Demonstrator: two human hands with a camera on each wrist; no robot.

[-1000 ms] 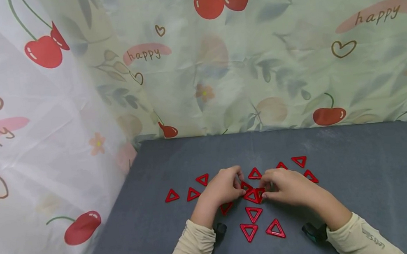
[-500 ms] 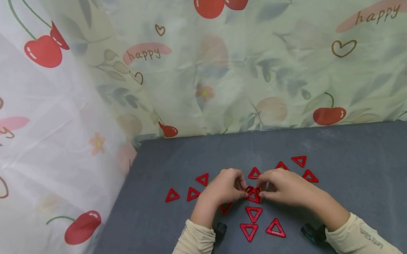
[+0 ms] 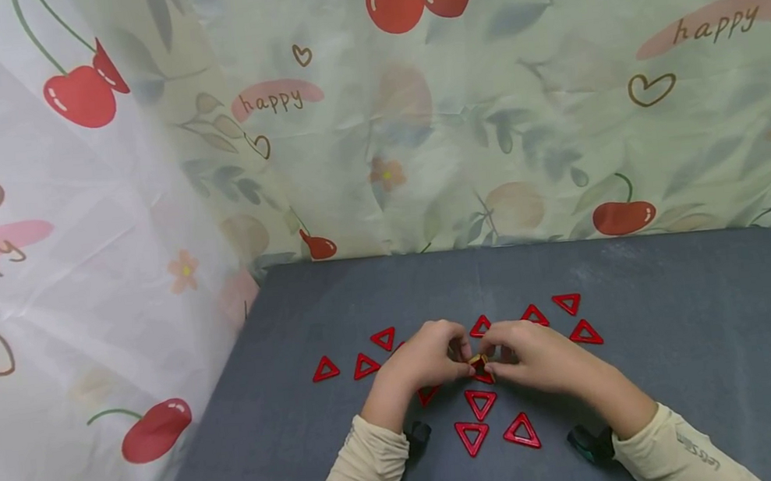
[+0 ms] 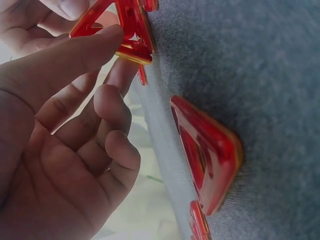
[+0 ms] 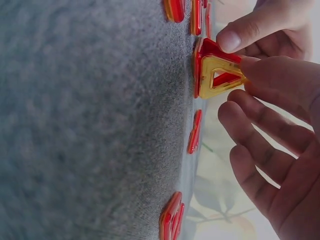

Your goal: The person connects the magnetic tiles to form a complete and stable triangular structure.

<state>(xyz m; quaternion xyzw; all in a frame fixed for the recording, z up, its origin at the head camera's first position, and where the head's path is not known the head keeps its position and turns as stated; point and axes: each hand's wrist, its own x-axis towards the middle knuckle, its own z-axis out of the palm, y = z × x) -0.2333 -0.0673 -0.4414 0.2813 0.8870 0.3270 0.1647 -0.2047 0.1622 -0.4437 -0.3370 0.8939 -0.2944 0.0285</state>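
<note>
Pale printed fabric, creased and faintly glossy: the curtain (image 3: 456, 107), largest item, fills the upper half of the frame with cherries and leaves. Grey cloth-like covering, finely napped, matt: the table (image 3: 705, 332), lower half. We judge that its nap gives a little grip, so the work is best kept low against it.

Cream sleeves (image 3: 360, 470), a pair, softly wrinkled, bottom of the frame.

Hands, two, lower centre, nearly meeting, both in narrow pinches. The left hand (image 3: 429, 353) holds the red raised frame (image 5: 210, 48) by thumb and fingertip; the right hand (image 3: 541, 349) likewise holds the yellow-faced raised frame (image 5: 206, 75), its spare fingers loosely spread. We would grip each by the rim, keep one side steady while the other is adjusted, line the edges up closely and press lightly; a hard squeeze could tip the pair.

Flat base triangle (image 3: 488, 378), lower centre, partly hidden; the raised frames appear to rest on it, and we would avoid nudging it.

Loose triangles (image 3: 523, 442), about a dozen, lying around the hands: open-centred, blunt-cornered, shiny, plastic to our eye, red above.

Smallest entry: thin amber edges, seen beneath the red in the wrist views.
</note>
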